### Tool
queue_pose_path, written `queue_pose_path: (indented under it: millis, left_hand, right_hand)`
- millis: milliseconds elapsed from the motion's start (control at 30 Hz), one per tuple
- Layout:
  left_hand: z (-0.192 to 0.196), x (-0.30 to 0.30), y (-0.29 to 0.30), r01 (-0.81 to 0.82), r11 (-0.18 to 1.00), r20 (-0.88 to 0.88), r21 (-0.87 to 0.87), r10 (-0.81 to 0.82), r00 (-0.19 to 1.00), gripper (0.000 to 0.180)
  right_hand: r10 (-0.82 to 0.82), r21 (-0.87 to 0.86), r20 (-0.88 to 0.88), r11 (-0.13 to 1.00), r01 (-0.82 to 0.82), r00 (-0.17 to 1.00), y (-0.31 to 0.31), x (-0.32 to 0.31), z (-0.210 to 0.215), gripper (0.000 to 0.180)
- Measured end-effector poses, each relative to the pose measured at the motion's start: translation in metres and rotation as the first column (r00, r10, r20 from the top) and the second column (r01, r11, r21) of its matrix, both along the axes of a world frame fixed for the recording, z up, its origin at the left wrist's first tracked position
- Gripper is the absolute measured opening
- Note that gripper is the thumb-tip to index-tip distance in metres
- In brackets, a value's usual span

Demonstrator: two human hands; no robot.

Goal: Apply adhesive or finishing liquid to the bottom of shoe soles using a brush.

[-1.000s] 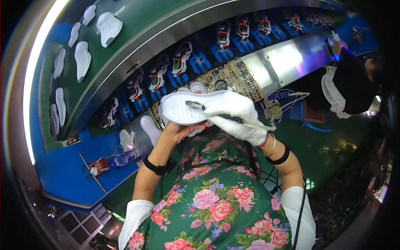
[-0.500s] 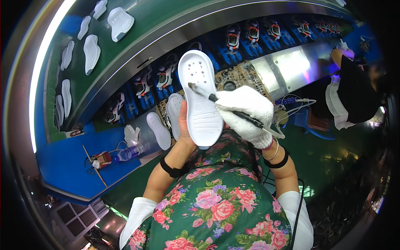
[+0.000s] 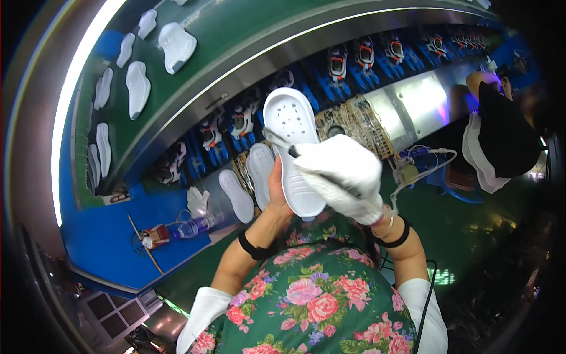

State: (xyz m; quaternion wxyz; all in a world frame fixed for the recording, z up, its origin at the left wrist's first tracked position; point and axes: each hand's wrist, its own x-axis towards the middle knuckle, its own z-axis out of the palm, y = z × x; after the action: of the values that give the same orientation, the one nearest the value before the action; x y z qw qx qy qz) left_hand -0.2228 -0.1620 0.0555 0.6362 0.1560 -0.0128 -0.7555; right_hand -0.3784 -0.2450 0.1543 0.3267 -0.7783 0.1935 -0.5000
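My bare left hand (image 3: 278, 187) grips a white shoe sole (image 3: 290, 121) from its left side and holds it up, its inner face turned toward me. That face has small holes in the upper part and cross ridges lower down. In a white knit glove, my right hand (image 3: 343, 176) is closed around a thin brush (image 3: 278, 140). The bristles are at the sole's left rim, below the holes. The glove hides most of the handle and part of the sole's lower half.
Two more white soles, one (image 3: 236, 196) nearer, lie left of my hands. A blue table (image 3: 100, 242) carries a plastic bottle (image 3: 193, 227) and a white glove (image 3: 198, 202). Shoe uppers (image 3: 242, 123) line the blue racks behind; white soles (image 3: 138, 88) lie on the green belt (image 3: 224, 35). Another person (image 3: 501, 130) is at right.
The brush has moved from the sole's inner face to its left rim, and my right hand now covers more of the sole. The whole view has shifted slightly right and down.
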Motion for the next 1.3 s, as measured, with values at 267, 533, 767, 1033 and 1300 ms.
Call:
queue_pose_path:
  millis: [267, 533, 767, 1033, 1300]
  left_hand:
    - [0.005, 0.001, -0.020, -0.006, 1.000, 0.054, 0.001, 0.006, 0.999, 0.074]
    - [0.016, 0.006, -0.041, -0.133, 0.988, -0.218, -0.084, 0.112, 0.969, 0.091]
    - [0.014, 0.007, -0.047, -0.158, 0.985, 0.004, -0.063, 0.159, 0.987, 0.094]
    - [0.017, 0.012, -0.050, -0.052, 0.984, -0.046, -0.168, 0.045, 0.998, 0.094]
    - [0.002, 0.027, -0.058, 0.045, 0.971, -0.048, -0.234, -0.058, 0.997, 0.094]
  right_hand:
    - [-0.056, -0.181, -0.038, 0.982, 0.048, 0.998, -0.003, 0.005, -0.018, 0.027]
    - [-0.090, 0.034, 0.095, 0.996, 0.087, 0.991, -0.018, 0.007, -0.030, 0.021]
    - [-0.004, 0.415, 0.295, 0.901, -0.125, 0.955, -0.005, 0.008, -0.041, 0.021]
    - [0.119, 0.054, 0.078, 0.991, -0.124, 0.990, 0.006, 0.004, -0.042, 0.021]
    - [0.092, -0.115, -0.024, 0.989, -0.094, 0.996, 0.010, -0.001, -0.050, 0.030]
